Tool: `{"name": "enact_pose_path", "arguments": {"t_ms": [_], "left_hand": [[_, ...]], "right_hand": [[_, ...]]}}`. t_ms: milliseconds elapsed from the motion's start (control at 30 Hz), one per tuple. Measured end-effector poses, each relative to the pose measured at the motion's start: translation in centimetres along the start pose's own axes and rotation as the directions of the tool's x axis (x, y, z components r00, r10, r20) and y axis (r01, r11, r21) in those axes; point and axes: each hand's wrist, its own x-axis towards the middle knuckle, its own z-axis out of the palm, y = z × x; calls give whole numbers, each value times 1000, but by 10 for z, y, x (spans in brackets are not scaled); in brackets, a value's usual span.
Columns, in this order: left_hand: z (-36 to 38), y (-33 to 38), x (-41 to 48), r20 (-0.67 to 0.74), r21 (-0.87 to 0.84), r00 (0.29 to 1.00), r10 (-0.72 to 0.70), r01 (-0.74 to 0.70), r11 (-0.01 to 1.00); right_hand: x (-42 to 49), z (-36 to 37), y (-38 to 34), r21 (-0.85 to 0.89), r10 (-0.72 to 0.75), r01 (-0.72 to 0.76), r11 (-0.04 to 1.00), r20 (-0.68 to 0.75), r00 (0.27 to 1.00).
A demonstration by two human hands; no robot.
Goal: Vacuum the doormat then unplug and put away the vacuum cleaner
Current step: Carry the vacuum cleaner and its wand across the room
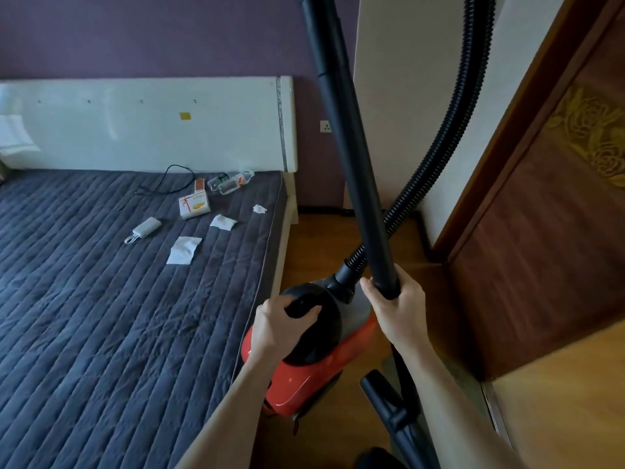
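both forearms reach in from 6 o'clock. left hand (280, 319) curls over the black carry handle on top of the red vacuum cleaner (304, 377), fingers wrapped round it, just below centre. right hand (399, 309), beside it toward 5 o'clock, grips the lower end of the black rigid tube (348, 147), which rises tilted toward 12 o'clock and leaves the frame. ribbed hose (449, 130) plugs into the cleaner's front and climbs toward 1 o'clock, passing behind the tube. another black tube part (389, 401) sits at 5 o'clock under the right forearm.

the cleaner is above the wood floor (321, 238), between the bed (101, 316) at 8 o'clock and a brown wooden door (541, 231) at 3 o'clock; whether it touches the floor i cannot tell. on the quilted grey cover, toward 10 o'clock, lie a white power bank (145, 227), a small box (194, 204), a clear bottle (230, 182), a black cable (169, 181) and paper scraps (184, 250). a wall socket (325, 126) sits at 12 o'clock, beside the white headboard (152, 123).
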Motion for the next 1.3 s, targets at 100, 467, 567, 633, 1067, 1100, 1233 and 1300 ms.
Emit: {"name": "enact_pose_path", "arguments": {"t_ms": [100,467,567,633,1067,1100,1233,1300], "left_hand": [[5,4,43,-12,9,1000,4,-4,1000],[64,39,240,-58,4,998,-13,13,1000],[88,57,303,-57,26,998,-25,26,999],[102,71,341,-54,39,998,-24,26,999],[163,113,528,-48,20,998,-52,53,998],[167,113,540,-45,28,997,-55,56,998],[184,113,592,0,51,999,-32,32,998],[195,112,621,36,57,999,-19,17,998]], "right_hand": [[40,14,9,-10,10,-9,1000,9,1000],[245,43,68,-2,-44,44,999,82,996],[313,43,86,1,-56,56,998,93,994],[354,43,96,15,-49,48,999,96,994],[546,56,163,-14,-21,21,1000,27,999],[558,58,169,-16,-6,6,1000,22,1000],[604,70,193,-12,49,-49,999,6,999],[630,75,205,-17,83,-84,996,-13,996]]}}
